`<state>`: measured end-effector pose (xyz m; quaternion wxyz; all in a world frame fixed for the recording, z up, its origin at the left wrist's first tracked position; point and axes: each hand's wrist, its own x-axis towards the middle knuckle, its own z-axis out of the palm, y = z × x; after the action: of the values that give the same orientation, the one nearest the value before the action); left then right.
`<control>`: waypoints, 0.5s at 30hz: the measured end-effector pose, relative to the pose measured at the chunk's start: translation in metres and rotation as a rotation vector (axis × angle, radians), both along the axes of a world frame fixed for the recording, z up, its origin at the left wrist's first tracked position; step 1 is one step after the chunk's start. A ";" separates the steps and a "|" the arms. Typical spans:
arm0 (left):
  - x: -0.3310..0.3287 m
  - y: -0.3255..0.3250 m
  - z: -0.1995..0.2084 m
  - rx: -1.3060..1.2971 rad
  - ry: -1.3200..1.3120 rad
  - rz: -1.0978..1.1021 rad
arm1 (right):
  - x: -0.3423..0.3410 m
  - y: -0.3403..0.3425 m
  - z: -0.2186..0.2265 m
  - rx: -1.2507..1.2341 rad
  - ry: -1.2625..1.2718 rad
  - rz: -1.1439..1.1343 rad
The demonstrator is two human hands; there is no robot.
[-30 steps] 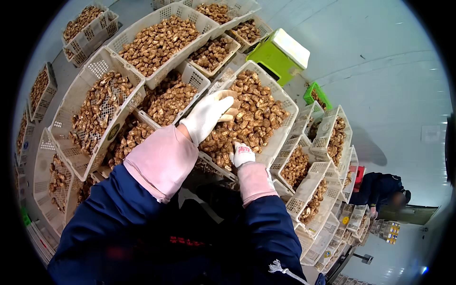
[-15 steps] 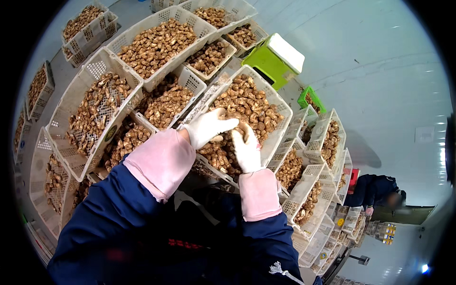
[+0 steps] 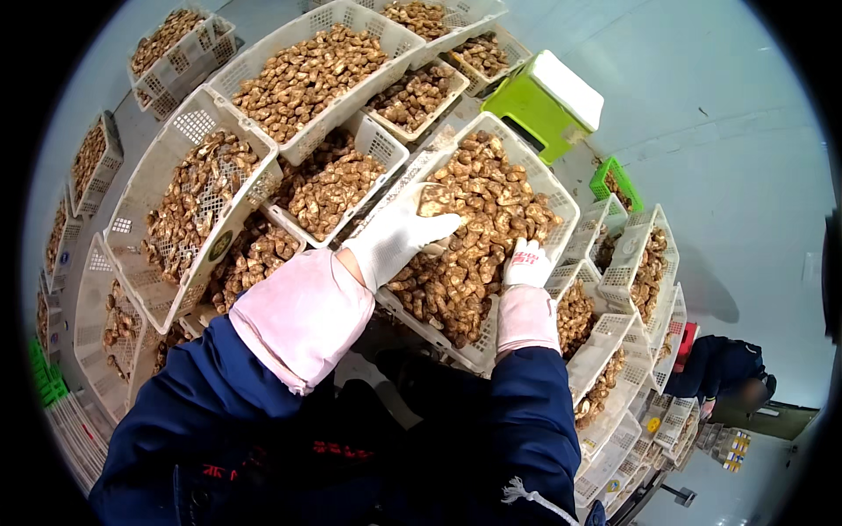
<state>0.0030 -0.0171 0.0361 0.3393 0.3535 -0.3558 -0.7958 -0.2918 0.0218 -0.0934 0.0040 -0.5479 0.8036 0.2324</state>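
Left hand (image 3: pixel 399 238), in a white glove with a pink sleeve cover, lies flat with fingers spread on the heap of brown mushrooms (image 3: pixel 478 232), gripping nothing. The mushrooms fill a white slotted crate (image 3: pixel 561 188) directly ahead, tilted among similar full crates. Right hand (image 3: pixel 527 265), also gloved, rests on the heap near the crate's right rim; whether it is closed on any piece cannot be told. Judgement: light, even pressure from both hands will level the heap without bruising caps. The mushrooms look dry, tan, irregular in size. A green box (image 3: pixel 544 101) stands beyond.
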 end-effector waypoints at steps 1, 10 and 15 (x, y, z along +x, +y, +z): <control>-0.004 0.000 0.003 0.006 0.039 0.007 | -0.008 0.005 -0.004 0.012 0.033 -0.019; -0.004 -0.004 -0.027 -0.492 -0.324 -0.192 | 0.045 0.059 0.071 -0.450 -0.672 0.379; -0.013 0.013 -0.009 -0.332 -0.053 -0.385 | 0.078 0.075 0.122 -0.736 -0.920 0.379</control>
<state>-0.0098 -0.0037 0.0275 0.2255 0.2396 -0.5509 -0.7669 -0.2142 0.0967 0.0283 0.1195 -0.6906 0.6358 -0.3233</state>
